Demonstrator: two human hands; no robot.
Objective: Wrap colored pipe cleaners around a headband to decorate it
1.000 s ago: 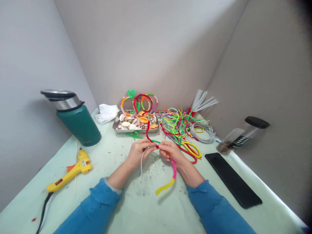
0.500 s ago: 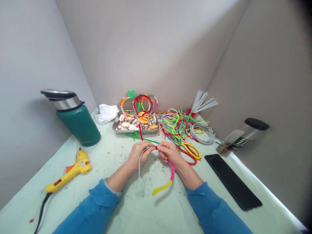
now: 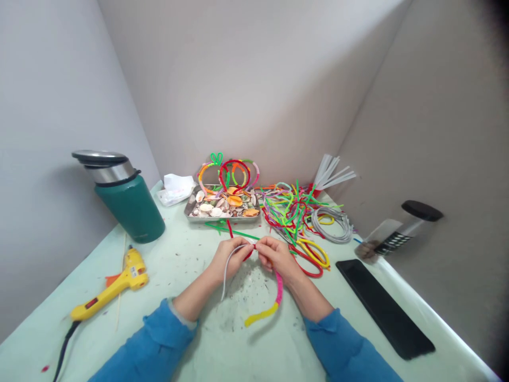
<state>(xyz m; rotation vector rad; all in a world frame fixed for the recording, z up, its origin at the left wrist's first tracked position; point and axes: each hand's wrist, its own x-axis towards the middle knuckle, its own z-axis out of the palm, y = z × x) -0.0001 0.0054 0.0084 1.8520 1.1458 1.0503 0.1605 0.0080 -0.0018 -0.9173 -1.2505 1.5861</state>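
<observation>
My left hand (image 3: 227, 260) is closed in a pinch on a red pipe cleaner (image 3: 229, 229), whose free end sticks up behind the fingers. A thin white wire (image 3: 225, 278) passes by the same fingertips and curves down in front of that hand. Close beside it, my right hand (image 3: 280, 260) pinches a wire wrapped in coloured pipe cleaner (image 3: 279, 289). Its pink and yellow tail hangs below the palm and bends left. Between the two sets of fingertips, a short bit of red winding shows; the fingers hide most of the join.
Behind the hands stand a metal tray (image 3: 222, 218) of seashells with wrapped rings, and a heap of pipe cleaners (image 3: 292, 207) beside coiled grey wire (image 3: 332, 233). At left are a green bottle (image 3: 129, 207) and yellow glue gun (image 3: 113, 289); at right, a black phone (image 3: 384, 307) and clear container (image 3: 403, 228).
A red stretch of pipe cleaner now shows below my left fingertips, and its upright end looks shorter. Both hands stay together. The whole view has shifted slightly.
</observation>
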